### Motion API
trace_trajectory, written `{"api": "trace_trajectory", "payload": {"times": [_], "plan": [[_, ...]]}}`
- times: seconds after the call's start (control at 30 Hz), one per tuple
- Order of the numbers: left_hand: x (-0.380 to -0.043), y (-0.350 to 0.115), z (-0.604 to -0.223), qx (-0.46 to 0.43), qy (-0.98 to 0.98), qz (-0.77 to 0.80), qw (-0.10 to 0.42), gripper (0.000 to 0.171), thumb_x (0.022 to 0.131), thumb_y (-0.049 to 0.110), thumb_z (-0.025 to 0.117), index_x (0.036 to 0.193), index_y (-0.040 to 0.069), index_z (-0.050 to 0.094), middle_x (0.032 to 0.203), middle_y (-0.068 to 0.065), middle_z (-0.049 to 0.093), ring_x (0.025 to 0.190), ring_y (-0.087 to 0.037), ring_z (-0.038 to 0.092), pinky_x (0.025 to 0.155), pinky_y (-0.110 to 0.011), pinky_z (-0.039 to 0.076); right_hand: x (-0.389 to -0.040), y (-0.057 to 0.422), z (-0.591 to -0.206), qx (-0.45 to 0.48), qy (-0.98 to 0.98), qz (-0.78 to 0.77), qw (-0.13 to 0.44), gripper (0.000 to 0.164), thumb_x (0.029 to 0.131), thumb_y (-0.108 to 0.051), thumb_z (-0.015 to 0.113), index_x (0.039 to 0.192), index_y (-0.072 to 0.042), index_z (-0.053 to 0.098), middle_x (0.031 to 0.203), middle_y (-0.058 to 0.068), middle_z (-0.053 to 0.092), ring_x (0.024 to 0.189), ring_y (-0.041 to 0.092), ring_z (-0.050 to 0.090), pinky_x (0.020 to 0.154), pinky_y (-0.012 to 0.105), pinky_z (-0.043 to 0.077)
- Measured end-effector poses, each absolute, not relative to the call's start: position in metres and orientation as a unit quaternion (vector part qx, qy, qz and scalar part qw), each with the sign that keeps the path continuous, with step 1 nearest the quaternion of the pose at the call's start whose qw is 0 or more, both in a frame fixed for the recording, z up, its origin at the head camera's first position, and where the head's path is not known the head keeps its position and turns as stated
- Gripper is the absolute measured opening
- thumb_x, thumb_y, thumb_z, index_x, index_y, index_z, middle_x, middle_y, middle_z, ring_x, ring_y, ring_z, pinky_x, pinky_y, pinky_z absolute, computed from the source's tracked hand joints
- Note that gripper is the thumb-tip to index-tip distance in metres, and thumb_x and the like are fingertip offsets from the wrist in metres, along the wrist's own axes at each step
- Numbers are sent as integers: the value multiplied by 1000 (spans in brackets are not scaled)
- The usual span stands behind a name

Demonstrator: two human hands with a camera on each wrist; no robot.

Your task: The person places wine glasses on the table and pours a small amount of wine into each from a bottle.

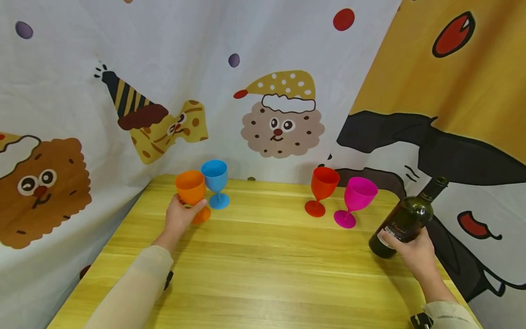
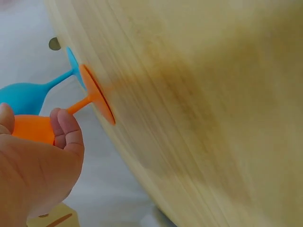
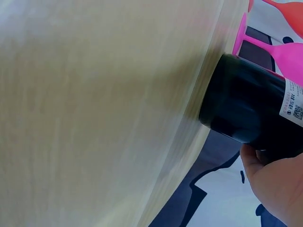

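My left hand [image 1: 181, 219] grips an orange goblet [image 1: 191, 187] by the lower part of its bowl, at the table's back left. A blue goblet [image 1: 215, 176] stands right beside it. In the left wrist view the fingers wrap the orange bowl, and the goblet's foot [image 2: 98, 94] is close over the wood. On the right side, my right hand [image 1: 415, 251] holds a dark wine bottle [image 1: 404, 219] around its body, thumb across the label. The bottle's base [image 3: 213, 94] shows close to the tabletop in the right wrist view.
A red goblet [image 1: 324, 183] and a magenta goblet [image 1: 359, 194] stand at the back right, left of the bottle. The wooden table [image 1: 263, 265] meets a printed cartoon curtain [image 1: 279, 27] at its back and sides.
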State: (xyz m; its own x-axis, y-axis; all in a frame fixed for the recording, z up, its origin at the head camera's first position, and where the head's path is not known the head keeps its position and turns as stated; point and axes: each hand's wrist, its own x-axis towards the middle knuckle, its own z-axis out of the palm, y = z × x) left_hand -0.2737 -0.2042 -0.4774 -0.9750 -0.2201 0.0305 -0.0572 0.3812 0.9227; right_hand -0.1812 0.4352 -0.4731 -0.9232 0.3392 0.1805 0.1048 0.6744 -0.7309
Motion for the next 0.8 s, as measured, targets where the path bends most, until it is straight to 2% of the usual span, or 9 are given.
{"api": "trace_trajectory", "payload": {"times": [0.2,0.4,0.63,0.73,0.8], "plan": [[-269,-202,-480,56,-824,-559,69,86,96,47,80,152,-3,38,152,-25,54,137,-43,56,122,-58,45,-181,434,-473,-131,-900,387,152,97,90,-46,86,163,-15,29,148,15,54,105,-11,45,79,16,44],[-262,-196,-479,38,-823,-565,48,87,95,46,81,155,0,39,154,-22,53,140,-41,55,123,-58,44,-181,432,-472,-113,-897,392,171,93,90,-41,88,162,-19,32,140,12,55,103,-14,46,77,8,41],[-254,-183,-478,12,-816,-578,20,83,95,42,82,154,2,40,153,-21,55,138,-39,59,121,-57,47,-181,431,-472,-102,-898,388,181,92,89,-38,89,162,-20,36,132,2,58,102,-16,47,77,8,41],[-252,-176,-479,1,-816,-577,19,79,95,40,83,151,2,42,151,-22,58,136,-39,61,119,-57,49,-180,431,-472,-103,-900,385,179,92,89,-38,89,161,-17,36,134,5,58,102,-16,47,77,8,41],[-250,-170,-480,-7,-816,-577,18,77,95,39,83,150,3,43,150,-21,59,134,-39,62,118,-57,50,-180,430,-472,-110,-903,378,170,94,89,-40,89,162,-14,35,139,10,58,105,-11,48,83,16,46]]}}
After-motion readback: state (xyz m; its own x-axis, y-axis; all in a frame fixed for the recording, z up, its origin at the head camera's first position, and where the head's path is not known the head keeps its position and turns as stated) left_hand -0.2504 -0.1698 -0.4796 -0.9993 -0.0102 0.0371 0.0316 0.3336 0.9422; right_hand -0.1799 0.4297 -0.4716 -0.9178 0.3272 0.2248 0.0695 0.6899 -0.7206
